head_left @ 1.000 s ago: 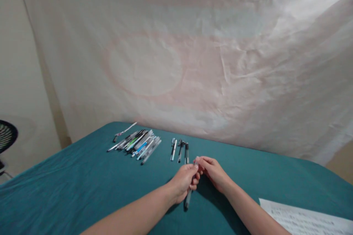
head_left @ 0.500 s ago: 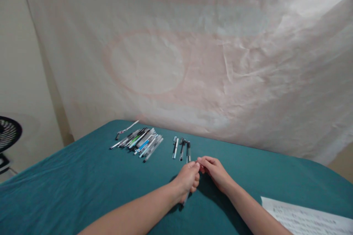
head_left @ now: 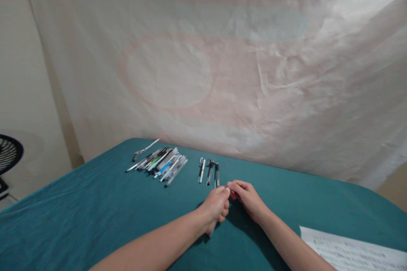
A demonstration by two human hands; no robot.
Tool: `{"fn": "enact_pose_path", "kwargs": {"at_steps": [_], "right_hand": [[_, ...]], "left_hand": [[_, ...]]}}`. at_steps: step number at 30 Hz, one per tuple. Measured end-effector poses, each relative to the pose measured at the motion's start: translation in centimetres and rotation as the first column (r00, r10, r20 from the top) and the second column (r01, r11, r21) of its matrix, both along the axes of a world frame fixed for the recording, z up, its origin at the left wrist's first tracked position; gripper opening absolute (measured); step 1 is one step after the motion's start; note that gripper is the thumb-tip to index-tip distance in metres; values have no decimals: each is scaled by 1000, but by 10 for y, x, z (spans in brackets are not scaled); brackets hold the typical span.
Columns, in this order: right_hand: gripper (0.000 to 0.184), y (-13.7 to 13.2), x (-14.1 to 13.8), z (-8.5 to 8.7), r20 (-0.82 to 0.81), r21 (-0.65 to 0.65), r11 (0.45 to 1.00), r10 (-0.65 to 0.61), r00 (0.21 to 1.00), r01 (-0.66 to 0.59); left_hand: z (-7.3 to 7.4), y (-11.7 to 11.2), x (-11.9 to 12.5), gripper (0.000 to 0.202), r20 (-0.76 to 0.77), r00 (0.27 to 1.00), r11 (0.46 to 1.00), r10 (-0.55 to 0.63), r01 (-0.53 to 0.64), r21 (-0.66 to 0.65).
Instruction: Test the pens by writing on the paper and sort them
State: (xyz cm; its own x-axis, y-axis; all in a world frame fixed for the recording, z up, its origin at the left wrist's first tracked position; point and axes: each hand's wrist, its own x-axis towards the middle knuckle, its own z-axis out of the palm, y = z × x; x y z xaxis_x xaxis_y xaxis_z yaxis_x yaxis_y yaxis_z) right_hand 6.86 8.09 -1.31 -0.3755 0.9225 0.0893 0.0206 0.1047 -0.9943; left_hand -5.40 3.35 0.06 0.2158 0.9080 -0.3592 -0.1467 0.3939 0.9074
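My left hand (head_left: pixel 216 204) is closed around a pen (head_left: pixel 212 230), whose clear, dark-tipped end sticks out below the fist. Against its thumb, the fingertips of my right hand (head_left: pixel 244 194) are pinched together; whatever lies between them is too small and hidden to make out. Just beyond the hands, a white pen (head_left: pixel 202 171), a dark pen (head_left: pixel 209 172) and a grey-and-black pen (head_left: pixel 216 173) lie side by side, the last partly behind my left hand.
A heap of many pens (head_left: pixel 162 164) lies farther left on the green tablecloth (head_left: pixel 127 211). Behind it is a thin white strip (head_left: pixel 148 147) with a dark end. A written sheet of paper (head_left: pixel 346 250) lies at the right front. A black fan (head_left: pixel 9 154) stands off the left edge.
Both hands keep nearly the same pose, fingertips together. The view has shifted very slightly; the pens on the cloth have not moved.
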Motion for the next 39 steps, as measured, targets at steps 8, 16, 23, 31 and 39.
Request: {"fn": "enact_pose_path", "kwargs": {"at_steps": [8,16,23,31,39], "right_hand": [[35,2,-1,-1,-110,-70,997,-24,994,17],[33,17,2,-4,-141,-158,986,-78,987,55],[26,71,-7,-4,155,-16,990,-134,979,138],[9,125,-40,-15,451,210,955,-285,846,209],[16,136,-39,-21,614,359,923,-346,709,140]], "left_hand": [[6,-5,1,31,-4,999,999,-36,36,14],[-2,-6,2,27,36,999,999,17,-18,43],[-10,-5,-2,28,169,982,992,83,-98,84],[-15,-1,-3,23,262,956,979,133,-168,116],[-15,-1,-3,22,307,941,977,144,-185,107]]}}
